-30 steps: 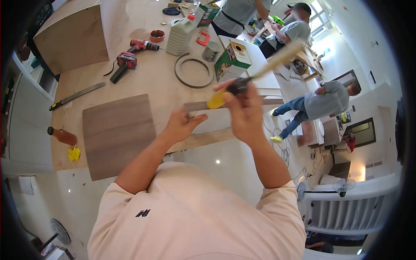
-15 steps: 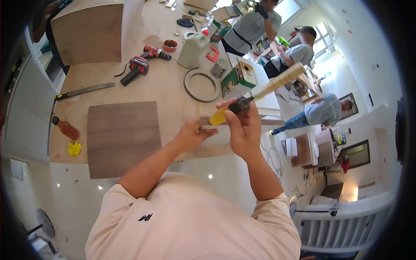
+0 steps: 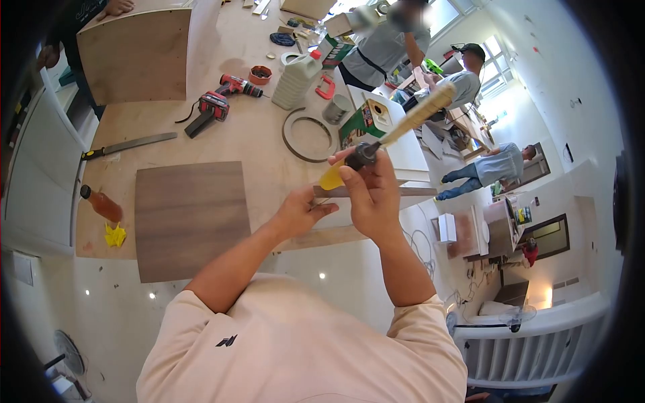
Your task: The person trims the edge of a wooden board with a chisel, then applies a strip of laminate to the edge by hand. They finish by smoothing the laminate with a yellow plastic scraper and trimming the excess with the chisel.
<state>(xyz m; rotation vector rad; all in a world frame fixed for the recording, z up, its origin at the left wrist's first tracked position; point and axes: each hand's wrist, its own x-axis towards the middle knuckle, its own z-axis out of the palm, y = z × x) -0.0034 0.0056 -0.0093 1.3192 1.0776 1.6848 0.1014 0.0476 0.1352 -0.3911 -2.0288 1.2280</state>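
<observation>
My right hand (image 3: 369, 201) is closed around the yellow-and-black handle of a file (image 3: 420, 114). Its tan blade points up and away to the right. A panel (image 3: 416, 192) with a brown top edge and a pale face runs below the handle. My left hand (image 3: 301, 213) pinches the panel's left end, thumb pointing right. Part of that edge is hidden behind my right hand. On the table to my left lies a flat brown wood-grain board (image 3: 191, 221).
The table (image 3: 262, 141) bears a red drill (image 3: 218, 101), a second file (image 3: 134, 144), a coil of edging (image 3: 289, 134), a white jug (image 3: 297, 80), a green-and-white can (image 3: 366, 124) and an orange bottle (image 3: 104, 205). Several people stand beyond; a hand (image 3: 119, 7) rests on the wooden box (image 3: 138, 57).
The file has shifted slightly left and down in view, its handle tilting with it. More of the panel's brown edge shows. A person's hand has appeared on the wooden box.
</observation>
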